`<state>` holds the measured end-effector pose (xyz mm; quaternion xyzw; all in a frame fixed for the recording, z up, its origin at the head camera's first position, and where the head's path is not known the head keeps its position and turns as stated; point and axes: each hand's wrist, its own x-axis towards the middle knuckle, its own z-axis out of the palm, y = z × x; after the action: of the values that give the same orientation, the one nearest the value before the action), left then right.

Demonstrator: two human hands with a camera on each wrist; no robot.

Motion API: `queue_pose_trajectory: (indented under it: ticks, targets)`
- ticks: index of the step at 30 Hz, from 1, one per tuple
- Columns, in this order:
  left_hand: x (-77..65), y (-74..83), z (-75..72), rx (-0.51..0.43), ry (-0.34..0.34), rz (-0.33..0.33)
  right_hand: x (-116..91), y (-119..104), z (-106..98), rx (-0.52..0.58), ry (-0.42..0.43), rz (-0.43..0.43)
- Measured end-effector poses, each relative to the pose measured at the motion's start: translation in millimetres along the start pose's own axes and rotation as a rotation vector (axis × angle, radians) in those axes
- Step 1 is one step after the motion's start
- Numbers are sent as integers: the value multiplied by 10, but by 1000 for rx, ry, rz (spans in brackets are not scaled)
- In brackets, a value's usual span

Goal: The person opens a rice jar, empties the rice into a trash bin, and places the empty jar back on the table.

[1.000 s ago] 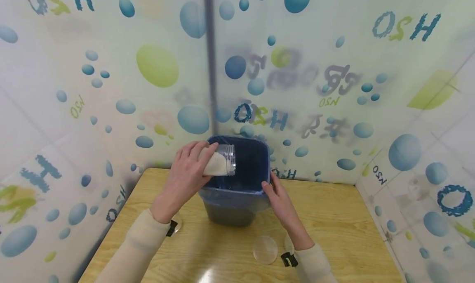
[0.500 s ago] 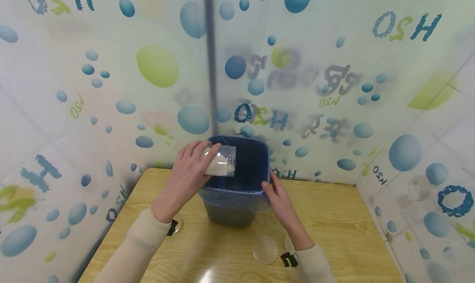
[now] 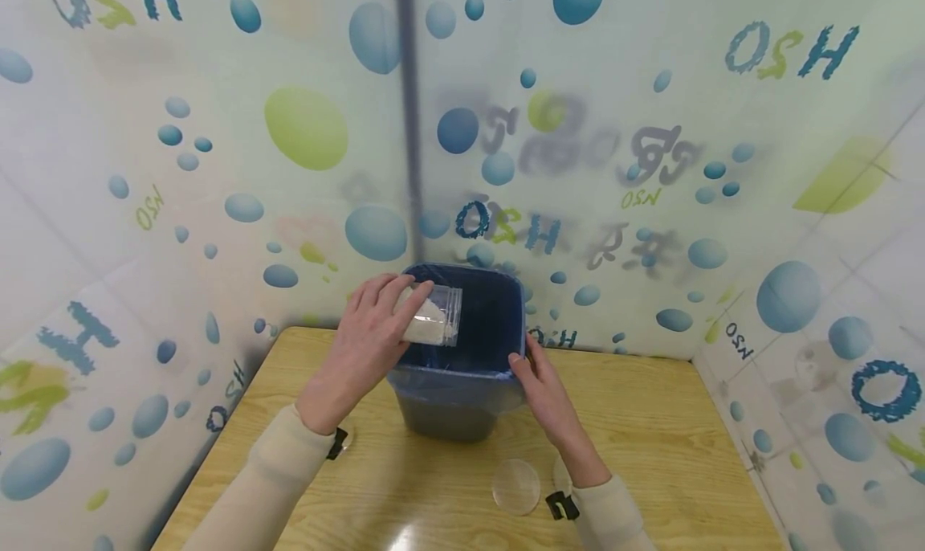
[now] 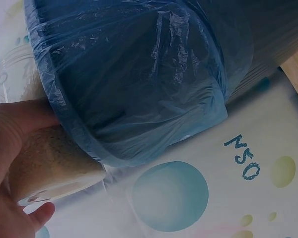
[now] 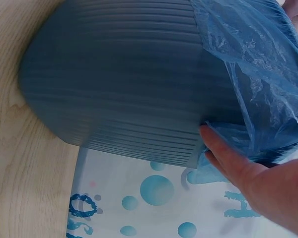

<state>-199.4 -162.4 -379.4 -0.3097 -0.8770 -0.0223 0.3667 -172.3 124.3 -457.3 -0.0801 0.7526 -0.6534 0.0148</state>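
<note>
A clear plastic jar (image 3: 433, 316) of pale, grainy contents lies on its side over the mouth of a blue bin (image 3: 451, 414), its threaded open end pointing right. My left hand (image 3: 367, 326) grips the jar round its body from above; in the left wrist view the jar (image 4: 54, 163) overlaps the bin's rim. A thin blue bag (image 4: 179, 44) lines the bin and folds over its edge. On the bin's right side, my right hand (image 3: 545, 390) holds the rim, thumb on top. The right wrist view shows its fingers (image 5: 223, 153) against the bag and the bin's ribbed wall.
The bin stands on a wooden table (image 3: 636, 446) near the back edge. A clear round disc (image 3: 516, 487) lies in front of it; another round piece (image 3: 560, 475) is partly hidden by my right wrist. A patterned curtain (image 3: 621, 93) encloses the table behind and at the sides.
The jar and my left hand have shifted slightly right, and the jar has turned a little. Its pale contents lie differently inside. My right hand and the bin have stayed put.
</note>
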Motion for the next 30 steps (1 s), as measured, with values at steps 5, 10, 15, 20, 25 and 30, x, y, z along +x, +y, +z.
queue_pose_trajectory:
  ticks: [5, 10, 15, 20, 25, 30]
  targets:
    - [0, 5, 2, -6, -2, 1, 4, -6, 5, 8, -2, 4]
    - [-1, 9, 9, -5, -8, 0, 3, -4, 2, 5, -4, 3]
    - [-8, 16, 7, -4, -31, -4, 1, -1, -2, -6, -3, 0]
    - [-10, 20, 14, 6, -26, 1, 2, 5, -2, -6, -3, 4]
    - [-12, 20, 35, 23, -22, 12, -3, -10, 6, -4, 0, 11]
    - [-12, 17, 40, 29, -23, 14, -8, -16, 8, -4, -2, 11]
